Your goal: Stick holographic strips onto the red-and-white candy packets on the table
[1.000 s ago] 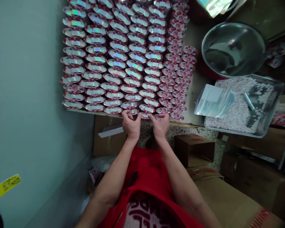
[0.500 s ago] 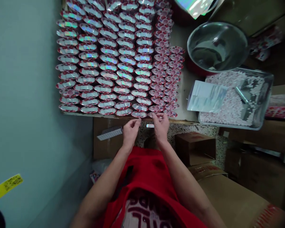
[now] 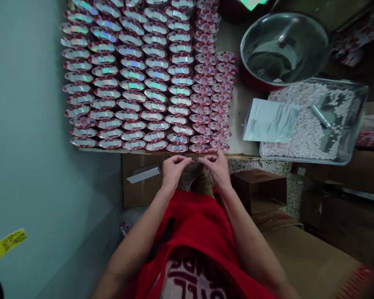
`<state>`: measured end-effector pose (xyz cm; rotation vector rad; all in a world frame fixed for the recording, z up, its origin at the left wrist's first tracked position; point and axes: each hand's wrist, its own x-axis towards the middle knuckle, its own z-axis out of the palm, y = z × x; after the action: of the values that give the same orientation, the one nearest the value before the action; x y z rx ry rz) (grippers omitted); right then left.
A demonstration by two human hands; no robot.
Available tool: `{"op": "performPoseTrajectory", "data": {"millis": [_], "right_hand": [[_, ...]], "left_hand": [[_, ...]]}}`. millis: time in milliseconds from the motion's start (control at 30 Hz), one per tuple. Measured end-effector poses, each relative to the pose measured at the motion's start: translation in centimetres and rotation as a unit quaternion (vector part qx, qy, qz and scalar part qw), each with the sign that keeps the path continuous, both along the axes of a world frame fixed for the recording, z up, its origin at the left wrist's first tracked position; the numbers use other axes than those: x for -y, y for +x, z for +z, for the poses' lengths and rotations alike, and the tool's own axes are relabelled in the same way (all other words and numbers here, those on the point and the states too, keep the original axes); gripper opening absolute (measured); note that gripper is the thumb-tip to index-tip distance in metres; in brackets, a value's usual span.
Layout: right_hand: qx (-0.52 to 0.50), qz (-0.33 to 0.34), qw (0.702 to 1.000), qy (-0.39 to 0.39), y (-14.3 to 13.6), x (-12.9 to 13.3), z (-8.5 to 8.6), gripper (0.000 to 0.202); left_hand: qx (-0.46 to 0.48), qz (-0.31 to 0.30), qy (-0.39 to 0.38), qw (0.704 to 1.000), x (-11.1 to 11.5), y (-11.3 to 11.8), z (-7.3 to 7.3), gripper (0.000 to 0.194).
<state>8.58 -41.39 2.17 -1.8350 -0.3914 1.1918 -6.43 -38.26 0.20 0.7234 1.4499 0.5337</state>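
My left hand (image 3: 173, 169) is just off the table's near edge, thumb and fingers pinched together. Facing it, my right hand (image 3: 216, 168) is also closed in a pinch. Their fingertips almost meet, and what lies between them is too thin to make out. Just beyond stand tight rows of red-and-white oval-topped packs (image 3: 155, 136). Many have a shiny silvery strip across the top. The packs in the right-hand columns (image 3: 200, 128) show a pink round spot instead. Left of my left hand, a pale ribbed strip (image 3: 143, 172) lies over a cardboard box.
Right of the packs, a steel bowl (image 3: 283, 72) stands on the table (image 3: 237, 124). A clear tray (image 3: 338, 160) of small whitish pieces holds a small tube (image 3: 320, 116) and a silvery sheet (image 3: 271, 122) overlaps it. Cardboard boxes (image 3: 258, 189) stand below right; a wall (image 3: 25, 104) is left.
My hands have come closer together, and my right hand has shifted slightly right and turned toward the left one. The small shiny strip beside my right fingers no longer shows clearly. The view has shifted slightly.
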Motion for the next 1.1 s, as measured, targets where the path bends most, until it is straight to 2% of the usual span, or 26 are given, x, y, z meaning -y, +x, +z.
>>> {"op": "performPoseTrajectory", "data": {"millis": [133, 300, 400, 500, 700, 800, 1100], "right_hand": [[-0.03, -0.019, 0.999, -0.017, 2.5, -0.8, 0.3, 0.067], [-0.115, 0.039, 0.992, -0.025, 4.6, -2.1, -0.2, 0.073], [-0.069, 0.016, 0.997, -0.007, 4.6, -1.9, -0.9, 0.061], [0.026, -0.005, 1.0, 0.004, 3.9, -1.5, -1.7, 0.047], [0.203, -0.001, 0.979, -0.028, 3.1, -1.7, -3.5, 0.04], [0.227, 0.013, 0.974, -0.021, 3.2, -2.1, -4.1, 0.04], [0.249, 0.033, 0.968, -0.03, 3.3, -2.3, -5.0, 0.04]], "left_hand": [[-0.117, -0.026, 0.125, 0.985, -1.0, 1.4, -0.9, 0.019], [-0.173, -0.035, 0.177, 0.968, -2.6, 2.7, -1.0, 0.017], [-0.204, -0.059, 0.216, 0.953, -3.1, 2.8, -0.2, 0.014], [-0.235, -0.101, 0.222, 0.941, -2.9, 2.9, 0.2, 0.012], [-0.382, -0.153, 0.247, 0.877, -2.3, 3.9, -0.9, 0.013], [-0.406, -0.166, 0.256, 0.861, -2.2, 4.2, -1.3, 0.014], [-0.42, -0.174, 0.265, 0.851, -1.9, 4.3, -1.8, 0.013]]}}
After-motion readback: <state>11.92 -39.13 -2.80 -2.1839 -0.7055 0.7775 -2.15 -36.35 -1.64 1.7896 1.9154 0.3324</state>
